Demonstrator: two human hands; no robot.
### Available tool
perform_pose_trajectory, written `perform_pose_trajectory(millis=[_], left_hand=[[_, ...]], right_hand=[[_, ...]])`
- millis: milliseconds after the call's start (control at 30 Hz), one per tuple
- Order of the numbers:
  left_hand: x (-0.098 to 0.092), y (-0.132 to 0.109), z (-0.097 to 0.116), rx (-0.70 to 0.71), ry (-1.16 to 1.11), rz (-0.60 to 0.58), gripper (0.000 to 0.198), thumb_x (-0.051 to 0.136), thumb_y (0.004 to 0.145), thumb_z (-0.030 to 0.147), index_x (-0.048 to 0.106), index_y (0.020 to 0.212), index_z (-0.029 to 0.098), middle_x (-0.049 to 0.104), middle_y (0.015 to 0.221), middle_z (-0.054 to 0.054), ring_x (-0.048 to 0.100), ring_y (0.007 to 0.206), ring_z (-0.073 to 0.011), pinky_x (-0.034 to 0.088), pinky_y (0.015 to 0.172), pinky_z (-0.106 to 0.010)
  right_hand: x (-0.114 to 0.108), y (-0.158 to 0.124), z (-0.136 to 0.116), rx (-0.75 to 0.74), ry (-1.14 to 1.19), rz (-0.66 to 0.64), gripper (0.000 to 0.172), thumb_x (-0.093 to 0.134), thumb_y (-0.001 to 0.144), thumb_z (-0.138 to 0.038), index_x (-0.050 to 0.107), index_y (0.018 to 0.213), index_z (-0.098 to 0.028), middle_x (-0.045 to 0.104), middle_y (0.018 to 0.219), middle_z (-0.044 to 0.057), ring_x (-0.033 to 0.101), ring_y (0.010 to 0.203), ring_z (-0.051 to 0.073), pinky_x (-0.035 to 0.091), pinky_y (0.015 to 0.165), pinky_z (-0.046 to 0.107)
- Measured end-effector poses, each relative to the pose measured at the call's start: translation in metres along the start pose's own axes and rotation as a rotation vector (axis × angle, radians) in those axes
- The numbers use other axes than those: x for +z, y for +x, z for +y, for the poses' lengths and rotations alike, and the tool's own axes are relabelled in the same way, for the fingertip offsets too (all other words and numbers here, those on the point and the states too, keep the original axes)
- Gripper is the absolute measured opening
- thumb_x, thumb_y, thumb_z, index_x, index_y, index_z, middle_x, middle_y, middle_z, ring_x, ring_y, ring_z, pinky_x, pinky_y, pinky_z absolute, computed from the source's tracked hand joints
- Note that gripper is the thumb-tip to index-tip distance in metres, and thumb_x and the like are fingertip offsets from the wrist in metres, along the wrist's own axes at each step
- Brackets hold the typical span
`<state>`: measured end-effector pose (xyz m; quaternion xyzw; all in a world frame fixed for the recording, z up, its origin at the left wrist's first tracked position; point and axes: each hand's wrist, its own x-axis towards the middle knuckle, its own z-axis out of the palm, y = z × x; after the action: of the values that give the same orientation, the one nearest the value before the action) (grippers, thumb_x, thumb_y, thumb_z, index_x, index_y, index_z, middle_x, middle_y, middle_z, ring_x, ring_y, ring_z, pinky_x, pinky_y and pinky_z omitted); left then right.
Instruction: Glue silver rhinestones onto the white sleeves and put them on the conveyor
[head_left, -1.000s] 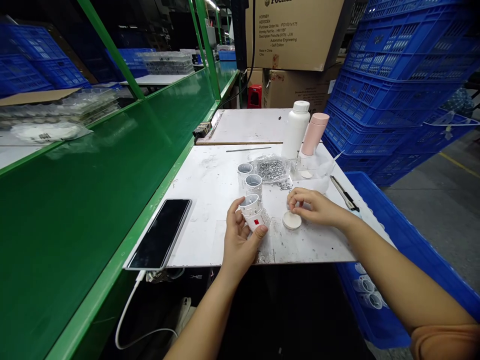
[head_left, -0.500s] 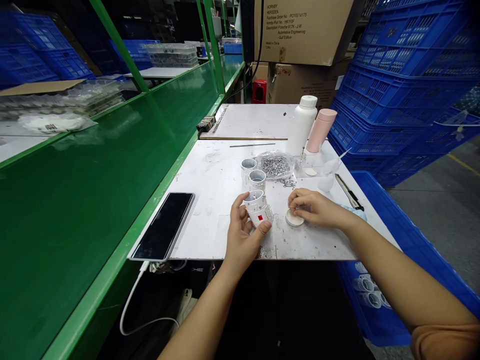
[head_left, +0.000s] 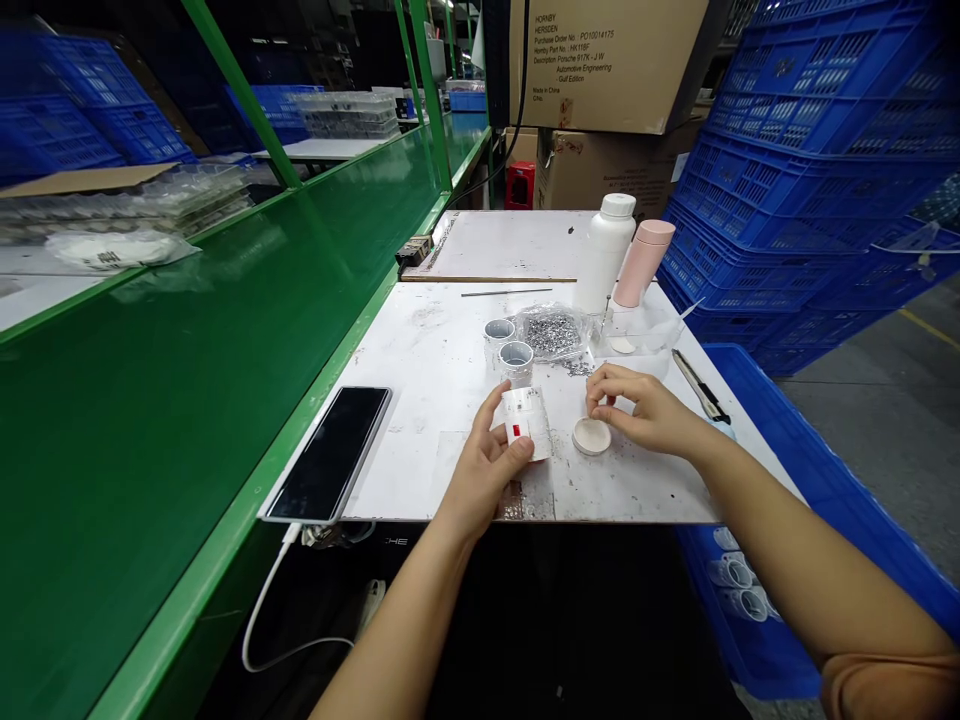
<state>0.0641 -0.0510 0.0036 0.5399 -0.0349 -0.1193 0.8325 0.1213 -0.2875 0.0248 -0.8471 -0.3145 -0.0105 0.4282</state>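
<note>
My left hand (head_left: 478,478) grips a white plastic cylinder (head_left: 527,412) with a small red mark, tilted so that its side faces me. My right hand (head_left: 646,412) is closed in a pinch just above a shallow round white dish (head_left: 592,437). Whatever lies between those fingertips is too small to make out. Behind the held cylinder, two more white cylinders stand upright, the nearer one (head_left: 516,358) and the farther one (head_left: 499,330), their open ends up. A clear plastic bag of small silvery parts (head_left: 553,332) lies beside them, with loose pieces spilled in front.
On the white table (head_left: 420,400) are a phone (head_left: 330,452), a thin rod (head_left: 506,292), a white bottle (head_left: 606,250), a pink bottle (head_left: 643,262) and a utility knife (head_left: 699,385). A green conveyor (head_left: 225,350) runs left. A blue bin (head_left: 795,450) holds clear cups at right.
My left hand has tipped the cylinder so its open top no longer shows. My right hand has lifted slightly up from the dish, still pinched.
</note>
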Motion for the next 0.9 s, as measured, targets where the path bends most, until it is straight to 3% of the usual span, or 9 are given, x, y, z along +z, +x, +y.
perform_pose_trajectory(millis=[200,333,500,900], left_hand=[[-0.016,0.0,0.008,-0.332,-0.337,-0.23,0.073,0.066,0.081,0.047,0.038,0.142,0.019,0.069,0.096,-0.013,0.067,0.073,-0.0181,0.049,0.059,-0.02],[-0.023,-0.001,0.004,-0.418,-0.405,-0.342,0.063,0.064,0.082,0.052,0.051,0.131,0.016,0.069,0.086,-0.012,0.066,0.067,-0.0173,0.048,0.053,-0.018],[-0.024,0.002,-0.001,-0.431,-0.418,-0.314,0.06,0.065,0.079,0.058,0.059,0.12,0.015,0.068,0.081,-0.01,0.064,0.063,-0.0156,0.046,0.048,-0.016],[-0.017,0.004,0.0,-0.404,-0.348,-0.268,0.062,0.063,0.077,0.063,0.056,0.113,0.013,0.067,0.069,-0.009,0.058,0.051,-0.0115,0.04,0.043,-0.014]], right_hand=[[0.006,0.005,-0.039,-0.057,0.18,0.138,0.015,0.055,0.085,-0.007,0.059,0.078,-0.019,0.056,0.081,0.001,0.052,0.076,0.014,0.041,0.069,0.03],[0.021,0.008,-0.054,-0.063,0.261,0.114,0.015,0.055,0.085,-0.006,0.061,0.079,-0.018,0.056,0.083,0.001,0.052,0.078,0.013,0.041,0.07,0.029],[0.029,0.008,-0.056,-0.038,0.295,0.087,0.013,0.056,0.086,-0.008,0.062,0.08,-0.018,0.055,0.083,0.001,0.052,0.077,0.013,0.042,0.069,0.029],[0.028,0.009,-0.057,-0.024,0.186,0.057,0.013,0.055,0.085,-0.009,0.063,0.08,-0.019,0.055,0.083,0.003,0.052,0.075,0.015,0.042,0.066,0.029]])
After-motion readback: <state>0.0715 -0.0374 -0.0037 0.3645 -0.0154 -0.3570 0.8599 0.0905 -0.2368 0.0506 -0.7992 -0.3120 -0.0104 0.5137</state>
